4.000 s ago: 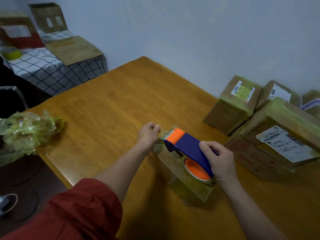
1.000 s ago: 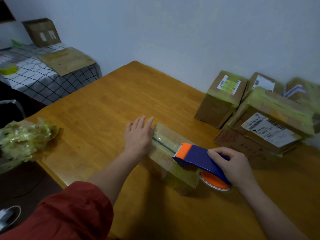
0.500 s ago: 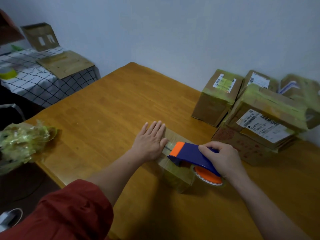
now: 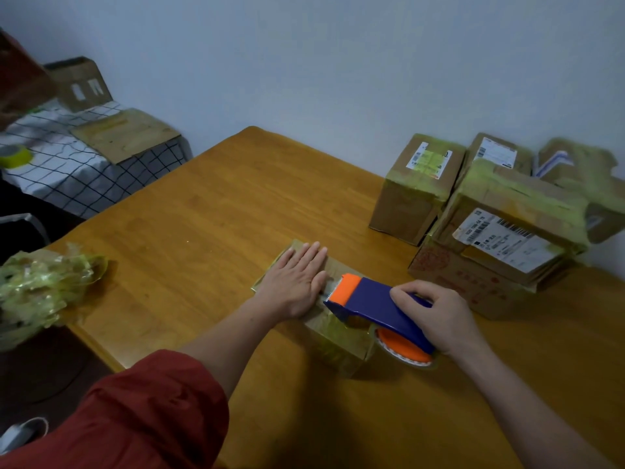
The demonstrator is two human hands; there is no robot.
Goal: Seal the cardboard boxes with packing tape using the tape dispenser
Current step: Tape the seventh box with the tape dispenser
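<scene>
Your left hand point(image 4: 297, 282) lies flat, fingers straight, on top of the small cardboard box point(image 4: 338, 340), which sits toward the near edge of the tabletop point(image 4: 203, 231). Your right hand point(image 4: 439, 313) grips the blue tape dispenser point(image 4: 372, 306). Its orange nose rests on the box top just beside your left hand. Taped boxes point(image 4: 416, 194) crowd the far right edge, and a wad of crumpled tape point(image 4: 44, 282) lies at the left corner.

Domestic room set up for parcel packing: wooden surface point(image 4: 209, 214), labelled cardboard boxes point(image 4: 416, 187) stacked against plain wall point(image 4: 338, 62), checked cloth point(image 4: 84, 179) alongside.
</scene>
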